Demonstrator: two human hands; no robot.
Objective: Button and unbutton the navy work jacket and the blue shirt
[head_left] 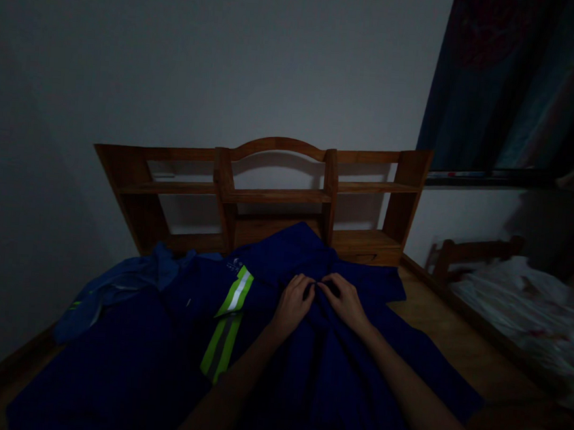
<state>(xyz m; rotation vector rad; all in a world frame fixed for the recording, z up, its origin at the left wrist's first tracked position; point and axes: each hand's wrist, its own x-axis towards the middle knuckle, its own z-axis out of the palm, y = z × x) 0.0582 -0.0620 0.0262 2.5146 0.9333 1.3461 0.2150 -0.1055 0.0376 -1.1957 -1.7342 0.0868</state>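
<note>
A dark blue work garment [284,251] is spread over the wooden desk, with a yellow-green and silver reflective strip [236,293] across its left part. Near the garment's middle, my left hand [295,301] pinches the blue cloth between thumb and fingers. Just to its right, my right hand [344,299] also has its fingertips closed on the cloth, and the two hands almost meet. Folds run down from the pinched spot toward me. Whether a button or other fastener lies between the fingertips is too dark and small to make out.
Behind the garment stands a wooden shelf unit [278,195] against the white wall [258,62]. A lighter blue crumpled cloth [115,281] lies at the left. To the right are a wooden chair [478,248], white plastic bags [526,304] and a dark window [512,93].
</note>
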